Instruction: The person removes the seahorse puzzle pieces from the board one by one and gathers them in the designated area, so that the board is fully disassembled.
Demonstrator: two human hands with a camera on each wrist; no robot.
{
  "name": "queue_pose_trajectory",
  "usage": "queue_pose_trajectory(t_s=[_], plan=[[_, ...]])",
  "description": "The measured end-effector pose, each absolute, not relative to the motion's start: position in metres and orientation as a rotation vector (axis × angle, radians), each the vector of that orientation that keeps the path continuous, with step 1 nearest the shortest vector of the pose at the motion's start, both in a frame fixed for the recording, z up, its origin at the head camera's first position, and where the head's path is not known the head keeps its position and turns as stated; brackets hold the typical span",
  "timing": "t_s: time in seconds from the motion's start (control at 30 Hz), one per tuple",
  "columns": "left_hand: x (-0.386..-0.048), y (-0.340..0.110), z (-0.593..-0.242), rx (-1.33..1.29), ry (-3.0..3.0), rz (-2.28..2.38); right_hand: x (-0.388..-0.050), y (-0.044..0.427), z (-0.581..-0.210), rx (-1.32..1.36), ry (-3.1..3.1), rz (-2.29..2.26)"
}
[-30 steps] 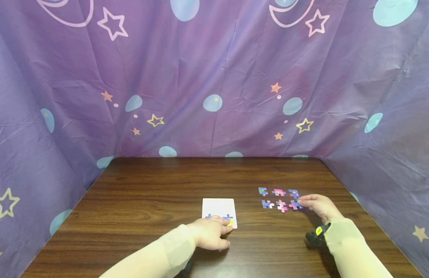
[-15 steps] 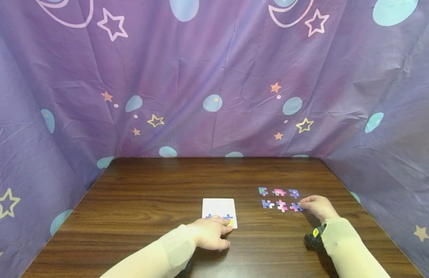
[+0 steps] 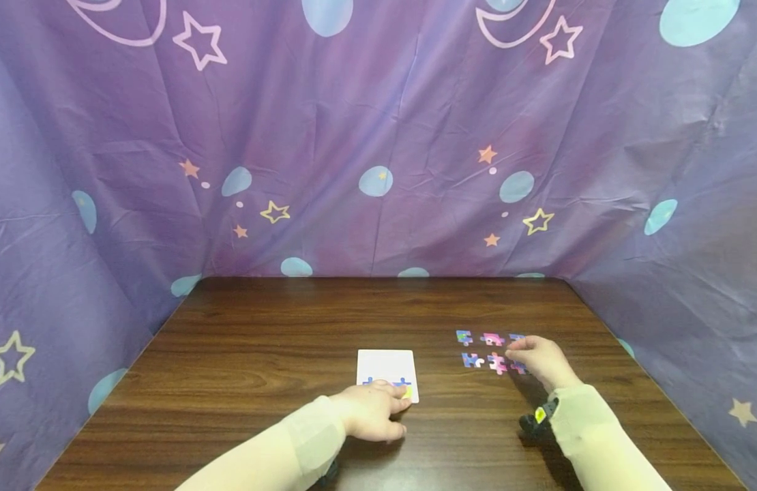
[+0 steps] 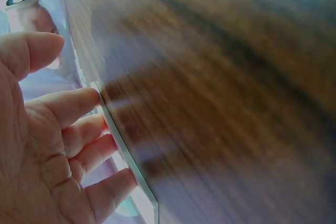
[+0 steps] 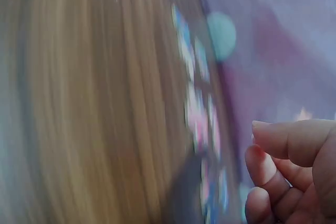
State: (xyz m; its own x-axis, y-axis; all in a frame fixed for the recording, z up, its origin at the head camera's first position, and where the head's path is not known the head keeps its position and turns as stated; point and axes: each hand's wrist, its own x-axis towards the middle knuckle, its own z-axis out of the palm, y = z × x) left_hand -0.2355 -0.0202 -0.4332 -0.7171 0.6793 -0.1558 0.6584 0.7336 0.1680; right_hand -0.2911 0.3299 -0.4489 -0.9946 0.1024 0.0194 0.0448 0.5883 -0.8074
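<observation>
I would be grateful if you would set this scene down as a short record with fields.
Left hand: rests on a flat white square board
Right hand: at the right end of flat multicoloured jigsaw pieces; whether it holds one is unclear
Layout: six pieces, two rows of three, right of the board
Surface: brown wood-grain table
Backdrop: purple fabric printed with stars

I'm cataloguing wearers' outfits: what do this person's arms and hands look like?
The left sleeve and right sleeve are long and pale cream. The left hand and right hand are gloveless. By the right cuff sits a black device with a yellow patch; a dark object shows partly under the left sleeve.
</observation>
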Motion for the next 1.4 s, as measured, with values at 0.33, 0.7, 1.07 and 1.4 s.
queue_pose_trajectory(t_s=[0.33,0.7,1.07,1.4], plan=[[-0.237,-0.021,-0.435,1.075,2.716,0.147,-0.298,0.224,-0.458,0.188,-2.753,1.466],[-0.237,-0.020,-0.436,1.084,2.701,0.133,-0.292,0.166,-0.470,0.397,-2.772,1.651],[-0.235,-0.024,-0.433,1.093,2.685,0.163,-0.293,0.163,-0.477,0.410,-2.770,1.604],[-0.237,-0.041,-0.431,1.142,2.597,0.227,-0.292,0.163,-0.472,0.414,-2.807,1.534]])
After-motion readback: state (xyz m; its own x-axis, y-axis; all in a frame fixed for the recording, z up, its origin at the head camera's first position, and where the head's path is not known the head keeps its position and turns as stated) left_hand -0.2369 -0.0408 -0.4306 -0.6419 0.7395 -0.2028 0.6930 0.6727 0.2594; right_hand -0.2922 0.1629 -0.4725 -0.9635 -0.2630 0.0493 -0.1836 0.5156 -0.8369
